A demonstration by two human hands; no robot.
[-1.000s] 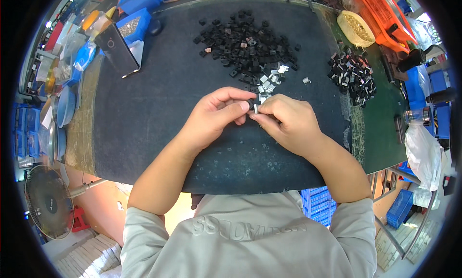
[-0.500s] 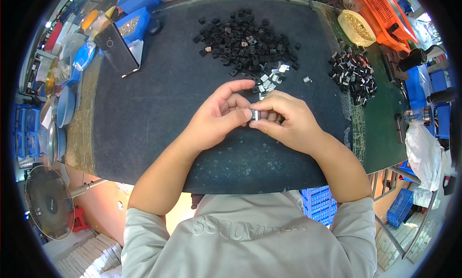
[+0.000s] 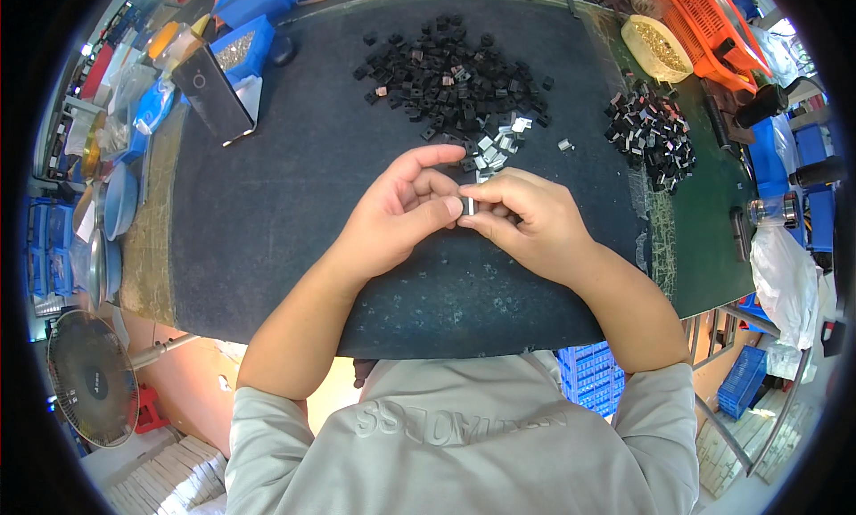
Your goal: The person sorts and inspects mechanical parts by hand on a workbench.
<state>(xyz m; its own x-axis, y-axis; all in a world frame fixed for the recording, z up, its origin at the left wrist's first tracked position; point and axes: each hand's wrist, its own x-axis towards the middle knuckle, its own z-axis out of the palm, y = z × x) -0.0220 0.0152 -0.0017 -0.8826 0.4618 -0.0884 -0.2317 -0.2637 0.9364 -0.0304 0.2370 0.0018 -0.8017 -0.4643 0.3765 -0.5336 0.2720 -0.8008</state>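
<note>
Over the near middle of the dark mat, my left hand (image 3: 392, 207) and my right hand (image 3: 539, 216) meet at a small black part with a silver metal piece (image 3: 468, 206). My left thumb presses against it, while the left index finger stretches out free above. From the other side, my right thumb and index finger pinch it; most of the part is hidden by fingertips. Just beyond my fingers lie several loose silver metal pieces (image 3: 492, 149). Behind them spreads a heap of small black plastic parts (image 3: 446, 74).
To the right sits a second heap of black parts with silver pieces (image 3: 651, 136). Behind it stand a yellowish tub of small metal bits (image 3: 658, 49) and an orange basket (image 3: 704, 29). A phone (image 3: 212, 91) leans at the left, near a blue bin (image 3: 245, 47).
My fingertips have drawn a little closer around the small part, covering more of it. Both hands otherwise keep nearly the same place; the whole view has shifted slightly.
</note>
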